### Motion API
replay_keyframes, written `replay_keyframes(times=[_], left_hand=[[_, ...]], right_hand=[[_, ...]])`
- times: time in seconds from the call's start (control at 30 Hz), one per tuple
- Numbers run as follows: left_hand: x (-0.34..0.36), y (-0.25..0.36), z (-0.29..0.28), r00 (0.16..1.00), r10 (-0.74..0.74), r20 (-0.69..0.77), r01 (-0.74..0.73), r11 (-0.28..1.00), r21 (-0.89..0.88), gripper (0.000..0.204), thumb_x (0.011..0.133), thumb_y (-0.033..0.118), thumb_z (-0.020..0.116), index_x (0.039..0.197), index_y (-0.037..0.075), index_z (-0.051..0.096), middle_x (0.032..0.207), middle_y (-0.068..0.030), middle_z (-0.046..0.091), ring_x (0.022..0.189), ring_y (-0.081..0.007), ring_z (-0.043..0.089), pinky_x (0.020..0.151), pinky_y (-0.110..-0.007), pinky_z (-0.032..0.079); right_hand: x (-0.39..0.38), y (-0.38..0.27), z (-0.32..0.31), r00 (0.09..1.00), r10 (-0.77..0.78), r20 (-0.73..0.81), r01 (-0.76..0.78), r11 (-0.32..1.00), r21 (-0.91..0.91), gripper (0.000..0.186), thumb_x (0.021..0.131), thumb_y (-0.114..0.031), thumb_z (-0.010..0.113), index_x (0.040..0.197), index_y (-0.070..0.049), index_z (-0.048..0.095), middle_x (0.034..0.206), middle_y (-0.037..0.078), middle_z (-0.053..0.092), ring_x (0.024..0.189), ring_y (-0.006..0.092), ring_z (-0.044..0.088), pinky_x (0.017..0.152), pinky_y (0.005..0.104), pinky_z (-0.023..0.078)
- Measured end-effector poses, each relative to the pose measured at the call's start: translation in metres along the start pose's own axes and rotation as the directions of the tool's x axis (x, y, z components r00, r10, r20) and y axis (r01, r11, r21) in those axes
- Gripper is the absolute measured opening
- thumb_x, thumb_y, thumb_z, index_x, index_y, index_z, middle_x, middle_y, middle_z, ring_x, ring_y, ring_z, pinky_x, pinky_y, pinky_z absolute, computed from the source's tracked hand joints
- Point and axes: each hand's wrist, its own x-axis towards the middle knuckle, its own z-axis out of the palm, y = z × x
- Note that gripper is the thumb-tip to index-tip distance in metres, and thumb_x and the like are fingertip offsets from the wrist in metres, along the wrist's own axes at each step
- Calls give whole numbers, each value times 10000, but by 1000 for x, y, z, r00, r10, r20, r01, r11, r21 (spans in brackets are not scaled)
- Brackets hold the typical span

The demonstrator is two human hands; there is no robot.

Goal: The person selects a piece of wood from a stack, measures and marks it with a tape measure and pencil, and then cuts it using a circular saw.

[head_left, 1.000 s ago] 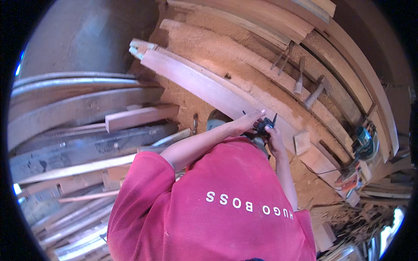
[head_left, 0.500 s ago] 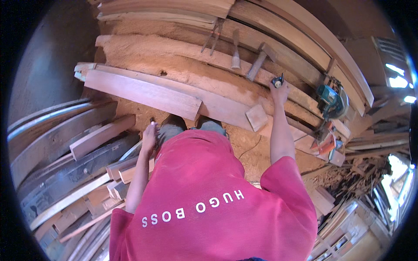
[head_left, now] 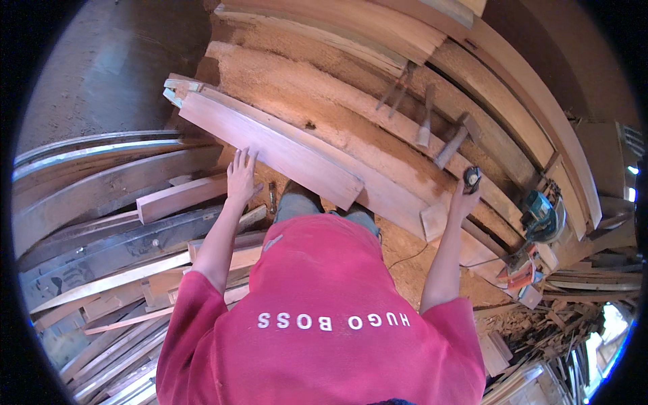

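Fingers (head_left: 237,160) wide, left hand (head_left: 239,181) by the board (head_left: 287,156); my right hand (head_left: 464,200) holds a black tool (head_left: 472,178), not on it yet.

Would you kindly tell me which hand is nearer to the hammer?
Right. The right hand, holding a small black object, is just below the hammer in the picture; the left hand is far to the left, by the near edge of the pale board.

Sawdust (head_left: 287,91), stacked boards (head_left: 111,281) and a hammer (head_left: 453,146) show a woodworking workshop.
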Motion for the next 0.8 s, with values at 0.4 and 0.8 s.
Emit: replay_keyframes(times=[0.4, 0.8], left_hand=[[166, -88, 4, 690, 683, 240, -724, 646, 244, 1188, 588, 330, 913, 1605, 217, 310, 1462, -131, 489, 1397, -346, 444, 1150, -637, 337], [232, -84, -103, 646, 743, 174, -759, 650, 43, 1261, 479, 350, 959, 1560, 144, 343, 1368, -148, 509, 1298, -360, 480, 1088, -567, 382]], right_hand=[[-248, -129, 43, 623, 102, 775, -229, 972, 57, 559, 932, -533, 683, 841, 19, 690, 714, 133, 652, 687, 217, 616, 656, 407, 480], [-185, -233, 19, 829, 37, 558, -17, 999, -42, 586, 891, -540, 727, 808, 37, 661, 665, 172, 615, 636, 292, 605, 630, 452, 469]])
